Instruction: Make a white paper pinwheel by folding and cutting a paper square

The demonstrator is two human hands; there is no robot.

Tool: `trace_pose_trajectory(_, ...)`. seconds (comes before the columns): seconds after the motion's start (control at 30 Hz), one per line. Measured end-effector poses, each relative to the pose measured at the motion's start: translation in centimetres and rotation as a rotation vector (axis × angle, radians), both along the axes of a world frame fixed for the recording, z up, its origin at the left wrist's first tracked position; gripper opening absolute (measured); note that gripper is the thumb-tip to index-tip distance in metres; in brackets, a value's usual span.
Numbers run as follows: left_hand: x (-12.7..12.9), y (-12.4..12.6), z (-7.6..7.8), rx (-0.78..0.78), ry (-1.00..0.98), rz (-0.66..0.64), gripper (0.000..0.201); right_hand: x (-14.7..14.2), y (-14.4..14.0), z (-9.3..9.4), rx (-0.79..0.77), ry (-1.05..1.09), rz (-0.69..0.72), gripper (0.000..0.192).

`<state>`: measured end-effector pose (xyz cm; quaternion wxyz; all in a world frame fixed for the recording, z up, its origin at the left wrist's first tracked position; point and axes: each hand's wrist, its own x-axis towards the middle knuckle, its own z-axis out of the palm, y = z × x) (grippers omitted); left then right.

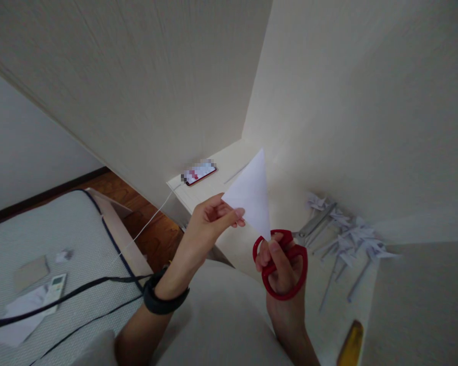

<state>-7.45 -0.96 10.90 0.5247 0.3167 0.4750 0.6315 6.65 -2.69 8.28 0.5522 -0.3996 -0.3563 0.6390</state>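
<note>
The step in hand looked like handling 1 piece of folded paper between 2 hands, with the blades out of use. The paper (250, 195), a white triangle, was held up over the near part of the desk (286, 203), 1 corner pointing far. The left hand (212, 217) pinched its left side between thumb and fingers. The right hand (281, 265) gripped 2 things: its fingers were in the red loops of the scissors (298, 250), while its thumb and a finger nipped the near corner of the paper. The blades pointed far and right, well apart from the sheet; whether they were fully together I could not tell.

Any cut would have called for the right hand to let go of that corner and turn the blades left, with the left hand alone steadying the paper, its fingertips clear of the line.

On the right of the desk lay a heap of white paper shapes (356, 236), some with thin sticks, just beyond the scissor tips. At the far left lay a lit phone (201, 174) with a white cable (148, 222), and near it 1 slim rod (235, 174).
</note>
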Motion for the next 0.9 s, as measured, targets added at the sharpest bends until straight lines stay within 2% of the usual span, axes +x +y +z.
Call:
trace_pose_trajectory(0.07, -0.2, 0.1, 0.5, 0.019, 0.024, 0.031, 0.013, 0.3, 0.0, -0.3, 0.022, -0.020, 0.065, 0.027)
trace_pose_trajectory(0.23, -1.2, 0.3, 1.7, 0.106, 0.082, 0.092, 0.008, 1.5, -0.3, -1.0, 0.127, -0.063, 0.305, 0.047)
trace_pose_trajectory(0.4, -2.1, 0.9, 2.9, 0.156, 0.065, 0.069, 0.010, 2.0, -1.4, -1.2, 0.204, -0.151, 0.440, 0.055)
trace_pose_trajectory(0.5, -2.4, 1.3, 3.6, 0.229, 0.074, 0.083, 0.019, 1.9, -1.8, -1.0, 0.230, -0.183, 0.515, 0.059)
trace_pose_trajectory(0.7, -2.7, 1.7, 5.7, 0.293, 0.250, 0.027, 0.041, 2.4, -1.7, 1.0, 0.139, -0.100, 0.867, 0.059)
trace_pose_trajectory(0.8, -2.7, 1.8, 6.5, 0.304, 0.352, 0.036, 0.037, 2.4, -1.3, 2.5, 0.176, -0.145, 0.885, 0.061)
trace_pose_trajectory(0.9, -2.6, 1.8, 6.7, 0.295, 0.427, 0.057, 0.030, 2.3, -1.0, 3.6, 0.167, -0.254, 0.831, 0.059)
